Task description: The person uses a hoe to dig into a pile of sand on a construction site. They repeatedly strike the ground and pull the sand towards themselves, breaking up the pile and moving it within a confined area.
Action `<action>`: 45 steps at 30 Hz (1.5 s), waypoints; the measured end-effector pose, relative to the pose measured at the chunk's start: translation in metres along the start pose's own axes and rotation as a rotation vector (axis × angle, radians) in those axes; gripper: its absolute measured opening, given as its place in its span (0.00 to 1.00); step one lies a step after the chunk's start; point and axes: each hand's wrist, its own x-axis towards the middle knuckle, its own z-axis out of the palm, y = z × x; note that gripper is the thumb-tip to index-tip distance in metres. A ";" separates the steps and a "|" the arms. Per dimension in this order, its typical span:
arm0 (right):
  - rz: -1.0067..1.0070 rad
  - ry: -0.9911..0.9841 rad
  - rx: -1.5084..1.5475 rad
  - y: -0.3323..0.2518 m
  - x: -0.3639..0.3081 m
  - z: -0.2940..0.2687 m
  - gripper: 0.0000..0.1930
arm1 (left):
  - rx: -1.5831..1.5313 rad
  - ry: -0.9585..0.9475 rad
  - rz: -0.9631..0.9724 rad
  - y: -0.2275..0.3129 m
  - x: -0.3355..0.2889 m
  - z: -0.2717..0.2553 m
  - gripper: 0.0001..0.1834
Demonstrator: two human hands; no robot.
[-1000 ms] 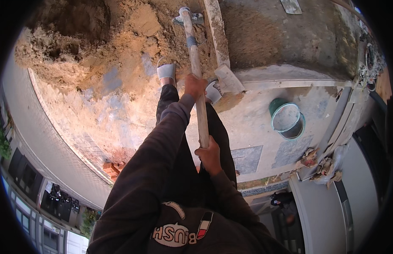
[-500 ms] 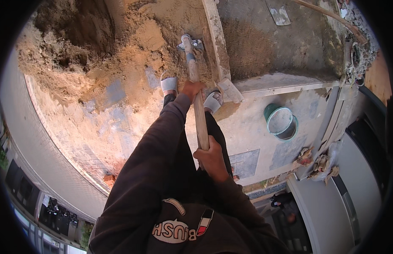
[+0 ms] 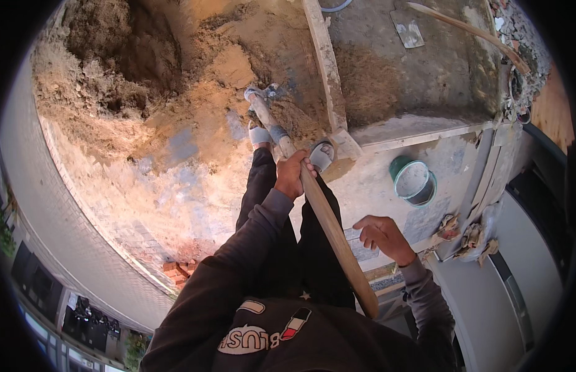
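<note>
A hoe with a long wooden handle (image 3: 330,226) slants from the sandy ground down to the right, past my waist. Its grey metal head (image 3: 261,94) rests by the damp sand, with the blade partly hidden. My left hand (image 3: 290,176) is closed round the handle's upper part, below a dark band. Off to the right of the handle, my right hand (image 3: 384,238) hangs in the air, holding nothing, its fingers loosely bent and apart. My feet in light slippers (image 3: 322,156) stand on either side of the handle.
Loose sand with a dark hollow (image 3: 130,49) lies at the far left. A raised edging (image 3: 325,65) borders a concrete bed holding a flat plate (image 3: 409,34) and a wooden pole (image 3: 470,31). Green buckets (image 3: 413,180) stand to the right. Bricks (image 3: 179,271) lie at the lower left.
My right hand has let go of the handle and moved right. The hoe has tilted, its head nearer and further left, its butt end swung right. My left hand still grips it.
</note>
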 end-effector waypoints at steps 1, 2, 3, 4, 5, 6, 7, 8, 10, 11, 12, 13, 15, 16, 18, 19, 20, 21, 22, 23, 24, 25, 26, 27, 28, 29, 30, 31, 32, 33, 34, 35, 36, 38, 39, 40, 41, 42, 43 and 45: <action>-0.160 0.232 -0.323 0.001 0.034 -0.006 0.15 | 0.019 0.021 0.008 -0.004 -0.016 0.005 0.10; -0.321 0.395 -0.583 0.001 0.075 -0.012 0.15 | 0.042 0.041 0.019 -0.008 -0.031 0.008 0.10; -0.383 0.492 -0.670 -0.006 0.116 -0.016 0.16 | 0.055 0.045 0.028 -0.013 -0.042 0.010 0.09; -0.443 0.533 -0.695 -0.015 0.156 -0.019 0.18 | 0.067 0.047 0.039 -0.017 -0.052 0.013 0.09; -0.477 0.593 -0.798 -0.021 0.194 -0.020 0.19 | 0.081 0.048 0.048 -0.022 -0.061 0.015 0.08; -0.484 0.626 -0.844 -0.024 0.228 -0.017 0.20 | 0.086 0.047 0.045 -0.025 -0.068 0.016 0.08; -0.516 0.662 -0.894 -0.031 0.258 -0.012 0.20 | 0.087 0.041 0.065 -0.026 -0.075 0.017 0.09; -0.563 0.723 -0.963 -0.035 0.285 -0.007 0.18 | 0.091 0.034 0.083 -0.025 -0.080 0.018 0.09; -0.553 0.766 -1.074 -0.045 0.318 0.006 0.16 | 0.078 0.012 0.100 -0.024 -0.088 0.017 0.10; -0.504 0.751 -1.119 -0.052 0.328 0.010 0.16 | 0.066 -0.001 0.109 -0.024 -0.091 0.017 0.11; -0.452 0.738 -1.164 -0.057 0.334 0.013 0.16 | 0.076 0.006 0.112 -0.025 -0.094 0.019 0.11; -0.453 0.730 -1.187 -0.058 0.341 0.014 0.14 | 0.069 0.004 0.116 -0.025 -0.097 0.021 0.11; -0.450 0.719 -1.232 -0.056 0.351 0.016 0.11 | 0.060 -0.004 0.120 -0.026 -0.101 0.024 0.11; -0.464 0.719 -1.246 -0.055 0.354 0.017 0.11 | 0.064 -0.002 0.106 -0.025 -0.102 0.025 0.12; -0.484 0.727 -1.272 -0.051 0.356 0.017 0.10 | 0.069 -0.001 0.107 -0.023 -0.101 0.027 0.12; -0.510 0.697 -1.214 -0.053 0.355 0.018 0.10 | 0.070 0.003 0.112 -0.022 -0.100 0.027 0.12; -0.532 0.669 -1.156 -0.053 0.352 0.018 0.11 | 0.076 0.014 0.109 -0.021 -0.099 0.027 0.12; -0.551 0.643 -1.096 -0.053 0.347 0.017 0.11 | 0.084 0.023 0.105 -0.020 -0.097 0.027 0.12; -0.540 0.605 -0.990 -0.056 0.338 0.016 0.11 | 0.087 0.036 0.103 -0.019 -0.095 0.025 0.12; -0.530 0.568 -0.885 -0.062 0.326 0.012 0.12 | 0.075 0.043 0.102 -0.017 -0.093 0.024 0.12; -0.517 0.531 -0.778 -0.068 0.315 0.007 0.12 | 0.065 0.050 0.101 -0.015 -0.091 0.021 0.12; -0.514 0.507 -0.690 -0.068 0.305 -0.014 0.13 | 0.061 0.043 0.096 -0.014 -0.090 0.023 0.12; -0.504 0.490 -0.600 -0.061 0.290 -0.044 0.14 | 0.072 0.039 0.084 -0.014 -0.088 0.024 0.12; -0.488 0.385 -0.549 -0.066 0.271 -0.078 0.15 | 0.077 0.045 0.078 -0.013 -0.086 0.022 0.12; -0.494 0.370 -0.610 -0.076 0.248 -0.119 0.14 | 0.080 0.050 0.077 -0.012 -0.084 0.021 0.12; -0.471 0.404 -0.280 -0.111 0.211 -0.151 0.12 | 0.074 0.065 0.091 -0.010 -0.080 0.016 0.12; -0.577 0.604 0.150 -0.128 0.166 -0.211 0.14 | 0.075 0.070 0.094 -0.011 -0.077 0.013 0.12; -1.112 0.563 0.602 -0.107 0.116 -0.307 0.17 | 0.096 0.051 0.068 -0.015 -0.076 0.015 0.12; -1.308 0.590 0.891 -0.094 0.036 -0.388 0.17 | 0.108 0.038 0.045 -0.019 -0.075 0.017 0.12; -1.233 0.762 1.112 -0.119 0.000 -0.390 0.18 | 0.101 0.068 0.057 -0.018 -0.073 0.013 0.12; -1.095 0.943 0.874 -0.134 -0.018 -0.367 0.19 | 0.098 0.077 0.067 -0.015 -0.069 0.013 0.12; -0.947 1.100 0.629 -0.147 -0.024 -0.331 0.20 | 0.102 0.079 0.071 -0.013 -0.062 0.013 0.11; -0.772 0.987 0.388 -0.144 -0.033 -0.292 0.23 | 0.106 0.081 0.060 -0.016 -0.058 0.011 0.11; -0.499 0.586 0.143 -0.125 -0.024 -0.200 0.30 | 0.115 0.111 0.070 -0.015 -0.050 0.006 0.11; -0.345 0.322 0.166 -0.121 -0.022 -0.150 0.32 | 0.124 0.117 0.073 -0.012 -0.045 0.008 0.11; -0.137 0.139 0.125 -0.104 -0.019 -0.105 0.34 | 0.133 0.125 0.087 -0.008 -0.040 0.009 0.11; -0.058 -0.019 -0.121 -0.105 -0.021 -0.061 0.39 | 0.102 0.119 0.095 -0.007 -0.034 0.009 0.10; -0.076 -0.093 -0.357 -0.096 -0.021 -0.025 0.45 | 0.073 0.114 0.102 -0.005 -0.029 0.008 0.10; -0.096 -0.141 -0.566 -0.086 -0.028 0.003 0.49 | 0.042 0.103 0.102 -0.003 -0.026 0.010 0.10; -0.102 -0.100 -0.525 -0.058 -0.044 0.036 0.52 | 0.063 0.124 0.122 0.003 -0.024 0.020 0.09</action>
